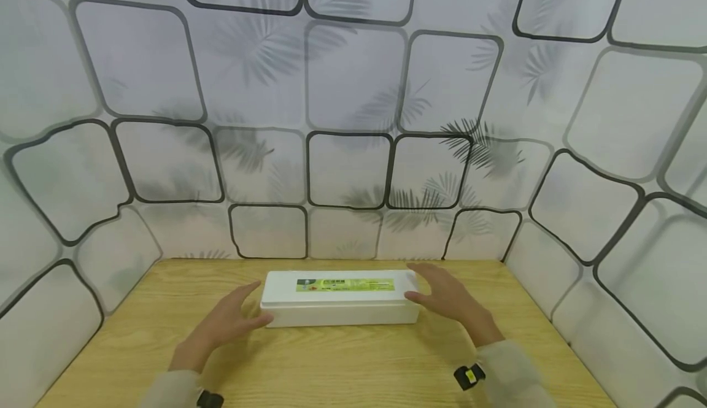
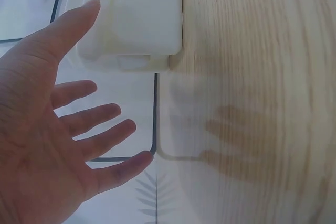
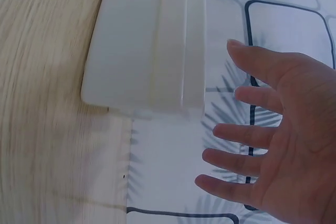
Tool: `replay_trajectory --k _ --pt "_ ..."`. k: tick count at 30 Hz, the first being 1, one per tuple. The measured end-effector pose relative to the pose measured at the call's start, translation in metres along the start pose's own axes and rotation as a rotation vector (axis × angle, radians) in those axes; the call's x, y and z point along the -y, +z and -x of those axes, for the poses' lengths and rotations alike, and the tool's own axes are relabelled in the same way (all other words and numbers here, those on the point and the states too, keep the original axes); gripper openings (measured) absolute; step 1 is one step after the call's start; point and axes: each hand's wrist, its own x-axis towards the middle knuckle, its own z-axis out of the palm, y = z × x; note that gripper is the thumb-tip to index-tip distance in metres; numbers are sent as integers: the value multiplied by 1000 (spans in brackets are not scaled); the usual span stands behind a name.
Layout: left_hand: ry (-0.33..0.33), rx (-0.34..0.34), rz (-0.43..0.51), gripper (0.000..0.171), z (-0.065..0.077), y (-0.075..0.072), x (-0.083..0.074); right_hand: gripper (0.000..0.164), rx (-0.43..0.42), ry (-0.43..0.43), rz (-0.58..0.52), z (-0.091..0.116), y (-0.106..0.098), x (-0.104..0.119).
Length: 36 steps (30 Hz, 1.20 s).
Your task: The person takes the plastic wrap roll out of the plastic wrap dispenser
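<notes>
I see a black wristband (image 1: 469, 376) on the near side of the white box (image 1: 342, 316). L hand (image 1: 225, 323) is by the box's L end, R hand (image 1: 450, 299) by its R end, fingers spread on both; can't tell if L thumb touches. Box sits on the wood table (image 1: 342, 374), long axis side-to-side, ends twd the hands. Head cam only: yellow-green label (image 1: 345, 285) atop box. Wrist cams add both palms. Patterned wall cloth (image 1: 348, 169) behind box.

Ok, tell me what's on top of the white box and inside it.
A yellow-green label is on the lid of the white box. The lid is closed, so anything inside is covered and cannot be seen.
</notes>
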Motion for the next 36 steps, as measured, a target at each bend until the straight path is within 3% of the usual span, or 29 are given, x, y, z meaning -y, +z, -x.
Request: replay_trajectory --k 7,17,26,36 --pt "-60 15 73 91 -1 4 0 65 18 -36 -72 -12 8 11" --pt "-105 7 205 90 -5 16 2 69 59 -50 -88 -29 17 28" --pt "-170 3 262 90 -4 24 1 71 91 -74 -99 -40 30 37" --pt "-198 -14 286 85 -7 28 1 69 93 -138 -86 -53 36 49"
